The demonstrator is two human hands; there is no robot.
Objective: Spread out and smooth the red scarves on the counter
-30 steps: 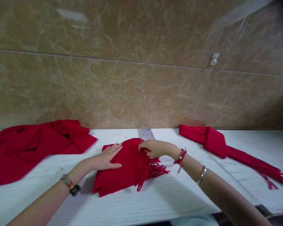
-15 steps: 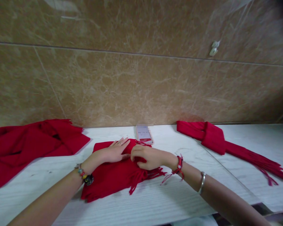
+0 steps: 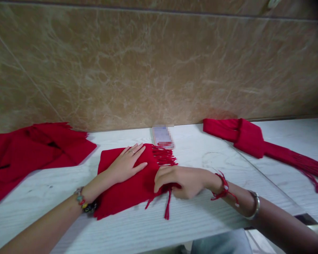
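A folded red scarf [image 3: 132, 190] lies on the white wood-grain table in front of me, its fringe at the right end. Flat on its upper part rests my left hand [image 3: 127, 164], fingers spread, with a ring on one finger. My right hand [image 3: 181, 181] has its fingers curled around the fringed edge at the right, and some dark red cloth shows under the palm. Loose tassels hang out below those fingers, while others lie straight above them. Just beyond the scarf, a phone [image 3: 163, 135] lies against the wall, its screen partly blurred.
At the left lies a loosely spread red scarf [image 3: 39, 150]. A second one [image 3: 249, 139], folded into a narrow looped band with a fringe, is at the right. A brown marbled tile wall [image 3: 159, 74] borders the back of the white table [image 3: 116, 229].
My right hand has moved right and toward me along the fringe, and the upper tassels now lie straighter. My left hand stays on the scarf. The view has tilted downward.
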